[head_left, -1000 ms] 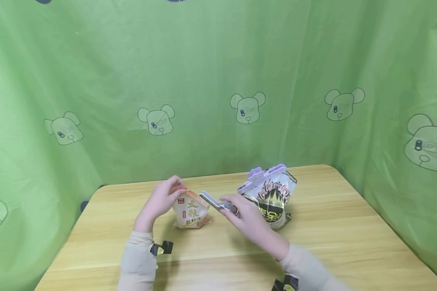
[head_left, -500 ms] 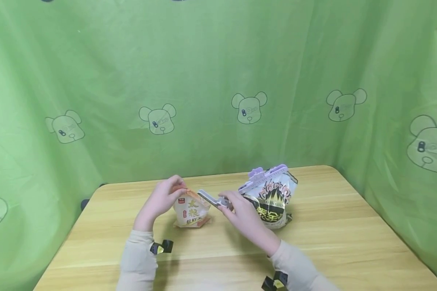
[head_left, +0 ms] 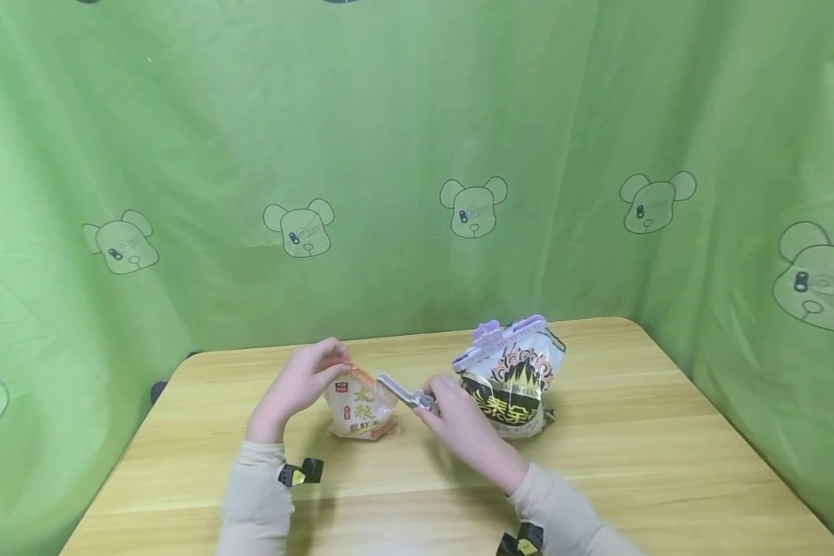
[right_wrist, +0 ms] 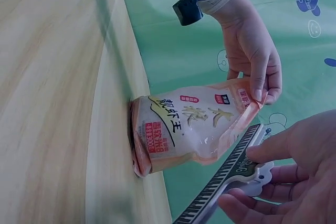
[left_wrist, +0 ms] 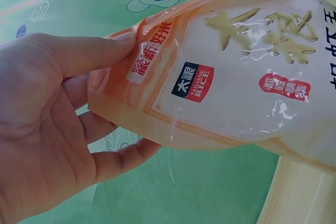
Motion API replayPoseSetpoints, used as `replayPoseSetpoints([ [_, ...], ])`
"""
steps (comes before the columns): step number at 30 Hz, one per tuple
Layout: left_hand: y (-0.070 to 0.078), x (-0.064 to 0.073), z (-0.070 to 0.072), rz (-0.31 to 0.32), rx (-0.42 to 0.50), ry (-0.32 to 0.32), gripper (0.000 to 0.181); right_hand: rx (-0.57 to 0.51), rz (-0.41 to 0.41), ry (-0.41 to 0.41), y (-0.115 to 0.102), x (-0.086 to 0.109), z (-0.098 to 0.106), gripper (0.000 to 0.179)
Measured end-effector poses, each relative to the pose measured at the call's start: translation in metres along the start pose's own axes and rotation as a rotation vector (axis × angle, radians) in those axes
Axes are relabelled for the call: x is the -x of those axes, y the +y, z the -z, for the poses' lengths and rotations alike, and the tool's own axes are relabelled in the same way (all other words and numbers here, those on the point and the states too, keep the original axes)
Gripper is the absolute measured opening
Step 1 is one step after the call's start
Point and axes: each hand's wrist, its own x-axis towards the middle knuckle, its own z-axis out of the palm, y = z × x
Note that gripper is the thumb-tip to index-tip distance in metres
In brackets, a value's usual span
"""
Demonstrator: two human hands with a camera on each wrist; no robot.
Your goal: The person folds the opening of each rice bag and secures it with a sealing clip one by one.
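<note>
In the head view my left hand pinches the orange top edge of a small white rice bag, which stands on the table. The left wrist view shows the thumb on the front of that rice bag and fingers behind it. My right hand holds a long bag clip by its handle, the strip end beside the bag's upper right corner. A piano-key pattern marks the bag clip in the right wrist view. Whether its strip touches the bag, I cannot tell.
Right behind my right hand stands a larger black and white bag, closed across its top by a purple bag clip. The wooden table ends at a green curtain with bear faces.
My right hand has brought the bag clip a little left, toward the rice bag's top. The left hand and rice bag have shifted slightly left. The larger bag stays put.
</note>
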Motion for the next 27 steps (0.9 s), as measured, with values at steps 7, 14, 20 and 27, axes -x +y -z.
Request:
replayPoseSetpoints([
  [7,-0.002,0.003,0.004,-0.018,0.018,-0.029,0.007,0.074,0.018,-0.025,0.003,0.002,0.000,0.016],
  [14,-0.006,0.005,0.009,-0.021,0.034,-0.038,0.007,0.129,0.040,-0.046,0.002,0.003,0.001,0.017],
  [20,-0.009,0.007,0.012,-0.012,0.027,-0.049,0.006,0.105,0.067,-0.049,0.001,0.005,0.000,0.017],
  [27,-0.012,0.008,0.014,0.007,0.021,-0.055,0.005,0.105,0.104,-0.061,0.004,0.006,-0.002,0.017],
])
